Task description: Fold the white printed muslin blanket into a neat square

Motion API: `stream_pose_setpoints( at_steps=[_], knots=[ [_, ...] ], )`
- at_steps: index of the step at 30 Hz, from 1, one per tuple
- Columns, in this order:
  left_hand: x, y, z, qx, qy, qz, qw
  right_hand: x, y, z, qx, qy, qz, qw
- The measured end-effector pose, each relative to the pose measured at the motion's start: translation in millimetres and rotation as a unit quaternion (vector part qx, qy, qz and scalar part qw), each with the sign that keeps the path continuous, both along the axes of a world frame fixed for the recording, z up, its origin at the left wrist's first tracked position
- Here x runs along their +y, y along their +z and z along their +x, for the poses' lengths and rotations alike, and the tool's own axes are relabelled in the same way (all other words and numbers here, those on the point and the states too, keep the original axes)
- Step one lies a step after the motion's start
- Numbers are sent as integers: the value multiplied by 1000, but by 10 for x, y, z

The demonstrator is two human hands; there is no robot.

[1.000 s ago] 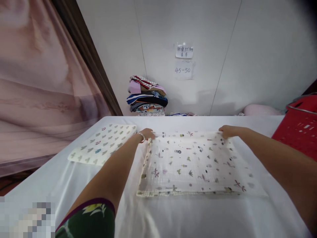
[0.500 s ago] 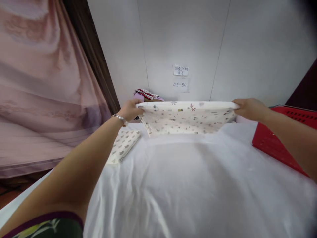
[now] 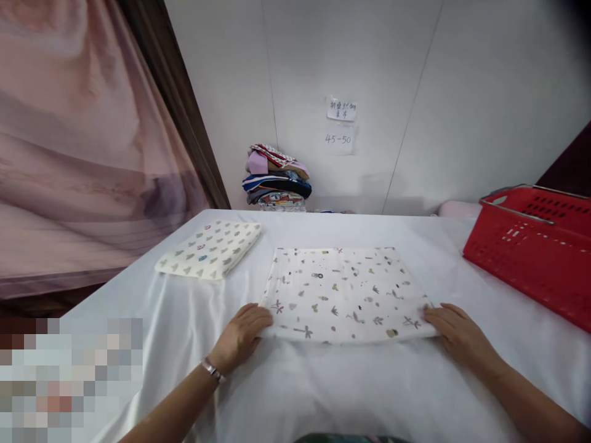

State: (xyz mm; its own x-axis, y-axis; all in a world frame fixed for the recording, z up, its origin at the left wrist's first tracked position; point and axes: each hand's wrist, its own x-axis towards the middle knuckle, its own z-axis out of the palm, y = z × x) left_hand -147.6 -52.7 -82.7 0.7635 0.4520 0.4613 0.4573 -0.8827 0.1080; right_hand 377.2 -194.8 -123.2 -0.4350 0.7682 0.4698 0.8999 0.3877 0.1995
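A folded white cloth with small printed figures (image 3: pixel 344 292) lies flat on the white-covered table (image 3: pixel 351 387) in front of me. My left hand (image 3: pixel 242 335) rests at the cloth's near left corner, fingers curled on its edge. At the near right corner my right hand (image 3: pixel 455 332) grips the edge with bent fingers. A bracelet sits on my left wrist.
A second folded patterned cloth (image 3: pixel 210 248) lies at the table's left. A red plastic basket (image 3: pixel 530 243) stands at the right. A stack of folded clothes (image 3: pixel 277 181) sits against the back wall under paper notes (image 3: pixel 340 125). A pink curtain (image 3: pixel 78 147) hangs at the left.
Both hands took the cloth's far edge, lifted it and brought it toward me, folding the cloth in half. They now rest at its near corners.
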Motion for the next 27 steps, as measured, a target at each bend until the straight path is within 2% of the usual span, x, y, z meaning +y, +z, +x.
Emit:
stream_pose_setpoints(
  at_steps=[3,5,8,10,12,15,17,19,21,23,27],
  knots=[
    [-92,15,-65,3,-3,1,1000,-99,28,-13,4,-2,-26,1000],
    [-147,20,-88,4,-6,-29,1000,-150,8,-14,23,-19,-53,998],
    [-225,73,-100,-5,8,-111,994,-217,14,-18,61,-70,-130,987],
    [-250,160,-100,-6,21,-188,982,-234,115,-62,80,-102,-205,970],
    [-229,259,-84,-8,66,-270,960,-192,295,-181,113,-118,-267,950],
    [-104,330,14,-40,219,-332,917,28,590,-520,196,-121,-296,927],
    [6,295,139,-48,315,-315,894,269,709,-810,227,-125,-299,918],
    [93,212,288,-25,356,-259,897,536,730,-1093,231,-129,-295,918],
    [130,108,424,14,350,-188,917,781,662,-1327,215,-116,-291,925],
    [125,9,517,58,332,-148,930,963,537,-1487,186,-98,-290,934],
    [93,-81,547,111,323,-160,926,1103,304,-1605,127,-85,-329,932]
  ],
)
